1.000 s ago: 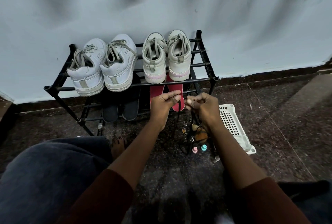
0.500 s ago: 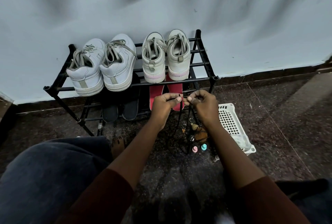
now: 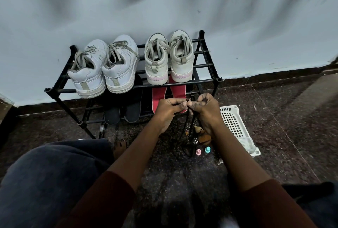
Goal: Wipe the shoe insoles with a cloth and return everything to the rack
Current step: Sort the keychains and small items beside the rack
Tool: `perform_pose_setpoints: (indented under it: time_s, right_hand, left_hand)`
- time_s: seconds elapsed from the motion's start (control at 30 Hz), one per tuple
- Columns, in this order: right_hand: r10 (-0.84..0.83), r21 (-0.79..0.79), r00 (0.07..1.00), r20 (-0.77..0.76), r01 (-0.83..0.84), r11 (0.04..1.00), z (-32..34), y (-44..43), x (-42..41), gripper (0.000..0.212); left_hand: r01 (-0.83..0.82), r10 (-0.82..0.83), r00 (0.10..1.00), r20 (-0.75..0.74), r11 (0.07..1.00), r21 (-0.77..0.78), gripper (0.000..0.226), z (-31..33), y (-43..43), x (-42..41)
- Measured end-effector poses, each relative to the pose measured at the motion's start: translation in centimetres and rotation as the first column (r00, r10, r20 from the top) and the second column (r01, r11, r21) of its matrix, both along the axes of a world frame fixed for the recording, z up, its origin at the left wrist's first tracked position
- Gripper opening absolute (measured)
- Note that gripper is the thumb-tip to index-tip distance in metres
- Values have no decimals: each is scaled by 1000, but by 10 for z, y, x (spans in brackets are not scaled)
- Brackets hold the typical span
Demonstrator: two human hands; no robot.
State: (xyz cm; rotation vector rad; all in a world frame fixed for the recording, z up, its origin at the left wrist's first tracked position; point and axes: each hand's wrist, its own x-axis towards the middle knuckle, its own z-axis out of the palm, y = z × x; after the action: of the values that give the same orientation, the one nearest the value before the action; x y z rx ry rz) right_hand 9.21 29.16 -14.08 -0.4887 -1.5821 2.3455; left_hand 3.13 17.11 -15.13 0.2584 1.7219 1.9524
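A person's left hand (image 3: 169, 111) and right hand (image 3: 207, 111) meet before the rack (image 3: 218, 79), both pinching a thin black cord (image 3: 185, 129); red insoles (image 3: 158, 97) and black insoles (image 3: 132, 111) lie on the lower shelf; a hard tug could drag the trinkets (image 3: 202, 135) beneath across the floor.

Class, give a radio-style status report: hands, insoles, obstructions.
Left hand and right hand pinching black cord. Red insoles, black insoles on rack lower shelf. Trinkets, white basket on floor beside hands.
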Motion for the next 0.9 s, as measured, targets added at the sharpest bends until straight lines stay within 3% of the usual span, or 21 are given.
perform_pose_setpoints:
  time_s: [0.17,0.3,0.47,0.53,0.6,0.73,0.8,0.9]
  right_hand:
    - [49,9,997,68,-49,999,-4,5,2,30]
    - [92,63,993,71,-96,993,-10,-1,3,14]
    - [144,52,988,64,-147,988,-9,-8,5,13]
    - [171,23,982,77,-173,985,-12,-6,5,14]
    - [198,-28,973,117,-196,980,-14,0,5,14]
    - [242,-96,949,200,-227,969,-19,20,11,19]
    - [220,-53,946,240,-213,976,-19,28,12,21]
    - [146,137,946,288,-192,972,-12,31,10,18]
  left_hand:
    - [20,-21,999,-28,998,-61,22,5,0,0]
    - [-15,7,998,-69,993,-119,16,10,1,-4]
    - [-74,75,997,3,991,-112,7,17,-1,-2]
    - [-92,94,990,106,995,-29,14,17,-5,-6]
    - [-184,138,951,277,971,150,16,17,-9,-12]
    - [-506,333,813,478,810,296,21,20,-21,-30]
    - [-555,435,803,407,795,247,21,18,-26,-38]
    - [-427,425,904,51,903,41,12,13,-25,-36]
